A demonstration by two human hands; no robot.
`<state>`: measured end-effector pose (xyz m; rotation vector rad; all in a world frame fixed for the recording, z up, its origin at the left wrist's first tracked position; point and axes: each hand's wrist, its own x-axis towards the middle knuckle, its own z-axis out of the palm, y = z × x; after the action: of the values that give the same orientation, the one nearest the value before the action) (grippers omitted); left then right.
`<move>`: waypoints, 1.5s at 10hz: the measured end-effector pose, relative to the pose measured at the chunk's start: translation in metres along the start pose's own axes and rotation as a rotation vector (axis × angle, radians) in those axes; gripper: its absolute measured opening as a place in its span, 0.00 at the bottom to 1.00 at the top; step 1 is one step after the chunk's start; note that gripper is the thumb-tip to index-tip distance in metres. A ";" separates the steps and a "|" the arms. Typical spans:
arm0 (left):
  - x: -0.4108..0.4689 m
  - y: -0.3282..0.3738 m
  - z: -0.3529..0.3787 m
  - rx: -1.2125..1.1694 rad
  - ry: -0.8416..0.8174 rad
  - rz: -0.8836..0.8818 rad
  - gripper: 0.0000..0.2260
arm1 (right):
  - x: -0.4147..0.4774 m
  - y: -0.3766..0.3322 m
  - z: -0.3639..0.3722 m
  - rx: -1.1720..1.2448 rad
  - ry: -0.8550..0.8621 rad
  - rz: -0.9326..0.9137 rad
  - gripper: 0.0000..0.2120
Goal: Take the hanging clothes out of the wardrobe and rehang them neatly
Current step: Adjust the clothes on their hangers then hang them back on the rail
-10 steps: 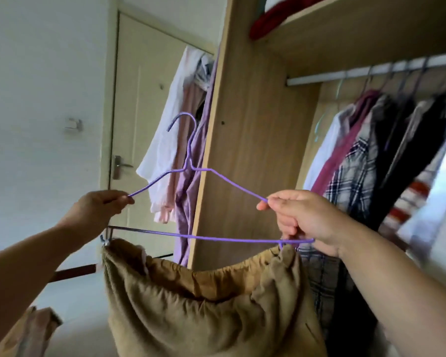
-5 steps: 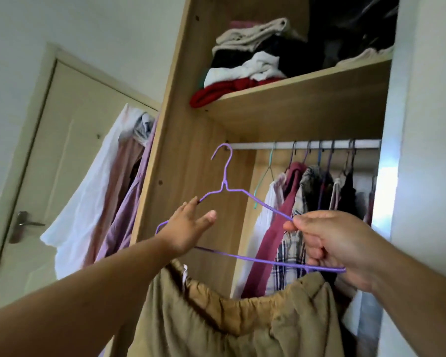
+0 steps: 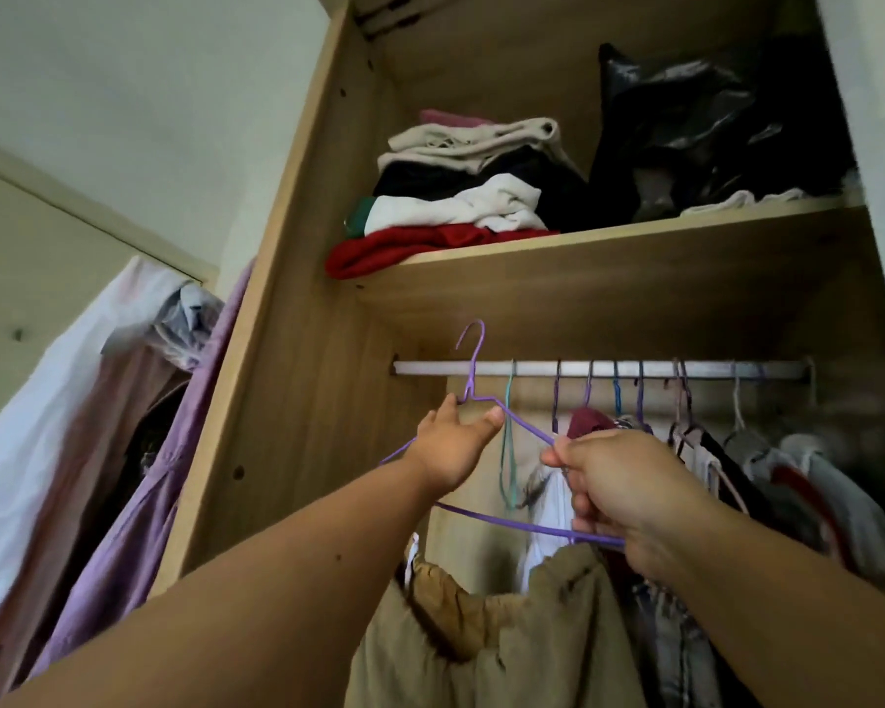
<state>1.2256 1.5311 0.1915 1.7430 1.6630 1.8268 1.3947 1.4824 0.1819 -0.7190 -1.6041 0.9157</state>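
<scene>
A purple wire hanger carries khaki trousers clipped to its bottom bar. My left hand holds the hanger just under its neck, between thumb and fingers. My right hand grips the hanger's right end, fingers curled round the wire. The hook stands above the left end of the white wardrobe rail, and I cannot tell whether it touches the rail. To the right, the rail holds several hung clothes; an empty teal hanger hangs right beside my left hand.
A wooden shelf above the rail holds folded clothes and a black bag. The wardrobe's side panel stands at left. White and purple garments hang outside it, near the door.
Both hands have lifted the hanger with the trousers up and into the wardrobe. My left hand slid from the hanger's left end to its neck. My view tilted upward.
</scene>
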 end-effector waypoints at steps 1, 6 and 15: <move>0.033 -0.015 -0.002 -0.165 -0.076 0.014 0.51 | 0.025 0.002 0.031 -0.053 0.086 0.002 0.08; 0.160 -0.026 -0.005 -0.340 -0.251 -0.017 0.05 | 0.167 0.012 0.116 -0.369 0.305 0.006 0.11; 0.120 -0.094 -0.015 0.592 -0.239 0.467 0.24 | 0.149 0.032 0.094 -1.291 0.163 -0.297 0.30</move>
<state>1.1218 1.6434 0.2025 2.6571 1.9403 1.2329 1.2706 1.6057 0.2211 -1.2994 -1.9748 -0.5181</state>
